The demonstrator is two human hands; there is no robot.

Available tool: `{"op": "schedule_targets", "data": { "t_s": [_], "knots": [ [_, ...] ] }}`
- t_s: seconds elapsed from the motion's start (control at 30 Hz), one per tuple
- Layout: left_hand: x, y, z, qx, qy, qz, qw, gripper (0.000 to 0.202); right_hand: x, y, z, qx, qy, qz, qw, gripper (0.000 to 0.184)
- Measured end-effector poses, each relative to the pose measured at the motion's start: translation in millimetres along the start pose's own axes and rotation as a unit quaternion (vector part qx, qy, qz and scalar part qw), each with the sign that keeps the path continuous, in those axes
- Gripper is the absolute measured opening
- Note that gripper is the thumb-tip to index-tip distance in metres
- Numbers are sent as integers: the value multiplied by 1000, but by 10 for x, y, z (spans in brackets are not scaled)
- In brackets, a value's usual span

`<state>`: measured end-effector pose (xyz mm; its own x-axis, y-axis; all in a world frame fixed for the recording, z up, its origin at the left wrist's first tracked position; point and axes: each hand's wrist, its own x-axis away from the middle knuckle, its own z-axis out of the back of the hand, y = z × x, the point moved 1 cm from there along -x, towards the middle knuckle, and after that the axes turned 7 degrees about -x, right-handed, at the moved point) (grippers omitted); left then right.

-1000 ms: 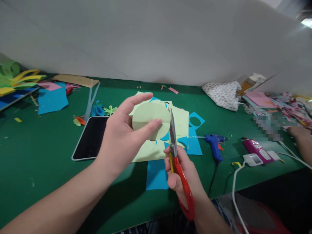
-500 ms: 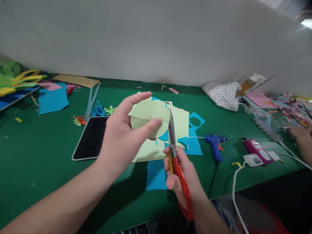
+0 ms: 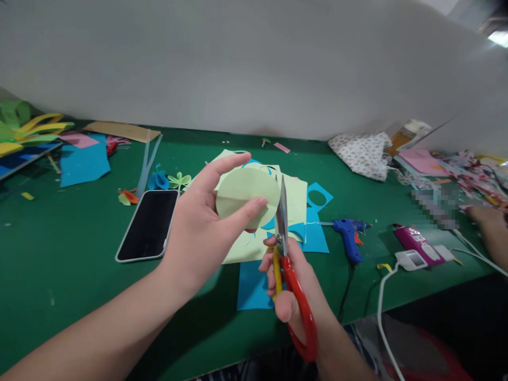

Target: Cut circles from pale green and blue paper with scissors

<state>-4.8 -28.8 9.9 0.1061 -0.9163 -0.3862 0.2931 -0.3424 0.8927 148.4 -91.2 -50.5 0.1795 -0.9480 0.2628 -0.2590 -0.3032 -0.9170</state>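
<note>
My left hand (image 3: 206, 222) pinches a pale green paper circle (image 3: 242, 190), thumb on its near face and index finger along the top. In my right hand (image 3: 293, 291) is a pair of scissors (image 3: 300, 296) with red handles, its blades pointing up at the circle's right edge. A yellow pencil-like stick (image 3: 277, 270) also lies in the right hand, beside the handles. Behind the circle are pale green sheets (image 3: 297, 190) and blue paper (image 3: 254, 286) on the table.
A phone (image 3: 148, 225) lies left of the papers, below small paper flowers (image 3: 180, 180). To the right are a blue glue gun (image 3: 349, 238), a purple packet (image 3: 418, 244) and a white cable (image 3: 383, 301). Another person's hand (image 3: 486, 219) rests at the far right.
The paper circle has turned and shifted slightly right in my left hand. The scissor blades have come a little more apart, and my right thumb has moved down slightly.
</note>
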Motion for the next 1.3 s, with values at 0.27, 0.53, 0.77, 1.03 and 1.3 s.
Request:
{"op": "schedule_targets", "data": {
  "t_s": [0.27,0.53,0.77,1.03,1.3],
  "knots": [
    [18,-5,-9,20,-22,10,999,48,-7,-26,-27,-45,26,-29,998,88],
    [3,-15,-14,27,-24,0,999,46,-10,-32,-25,-52,46,-45,997,90],
    [2,-16,-10,27,-20,6,999,47,-17,2,-14,-67,46,-38,996,91],
    [-7,-80,1,40,-8,-15,999,49,-13,27,4,-42,28,-6,999,87],
    [-31,-62,-10,56,-6,-23,998,48,-15,14,-4,-24,17,2,1000,86]
  ]
}}
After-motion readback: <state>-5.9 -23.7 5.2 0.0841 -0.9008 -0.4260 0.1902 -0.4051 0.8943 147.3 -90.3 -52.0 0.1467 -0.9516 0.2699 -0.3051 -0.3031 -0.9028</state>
